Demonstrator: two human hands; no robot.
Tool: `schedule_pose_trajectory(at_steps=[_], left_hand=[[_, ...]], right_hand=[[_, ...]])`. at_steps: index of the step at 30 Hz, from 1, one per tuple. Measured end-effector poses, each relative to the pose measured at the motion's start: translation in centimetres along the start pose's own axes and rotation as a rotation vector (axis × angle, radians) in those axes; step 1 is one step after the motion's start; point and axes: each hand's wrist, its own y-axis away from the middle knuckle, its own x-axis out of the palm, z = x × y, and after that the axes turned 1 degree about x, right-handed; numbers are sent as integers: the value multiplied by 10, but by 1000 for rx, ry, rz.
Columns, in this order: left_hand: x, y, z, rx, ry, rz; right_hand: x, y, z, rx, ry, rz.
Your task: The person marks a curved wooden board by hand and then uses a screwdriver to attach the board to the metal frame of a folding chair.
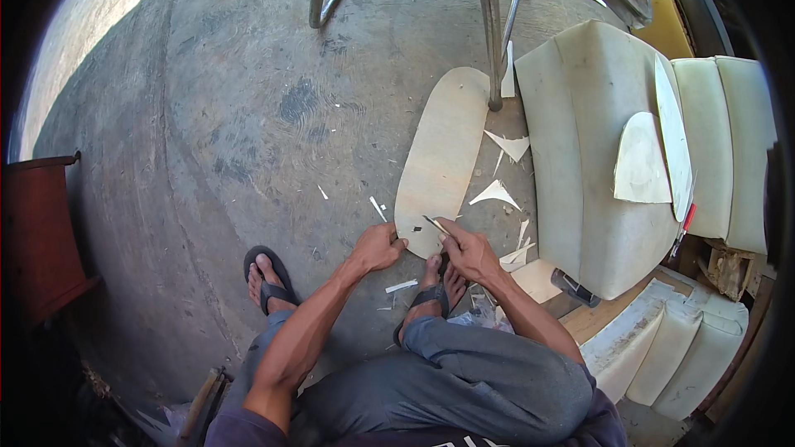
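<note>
Seen from above, a person crouches on a grey concrete floor (248, 116), knees bent, wearing dark flip-flops; a long, thin plywood panel (443, 157) with rounded ends lies flat on the floor in front of them, its near end just ahead of the feet; the left hand (377, 248) is closed on the near left edge of the panel, pinning it down; the right hand (468, 250) is wrapped around a slim knife (436, 225) whose blade rests on the panel's near end; pale offcuts (497, 193) lie scattered just right of the panel; a cream foam cushion (592, 157) sits further right, with a small rounded cut piece (642, 161) resting on it; metal chair legs (489, 25) stand at the panel's far end.
</note>
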Motion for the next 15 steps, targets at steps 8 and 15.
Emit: schedule_pose_trajectory(at_steps=[8,15], left_hand=[[-64,0,12,-67,12,-94],[-106,19,31,-87,119,-115]], right_hand=[[14,-1,-61,132,177,-530],[-33,-41,-87,44,152,-778]])
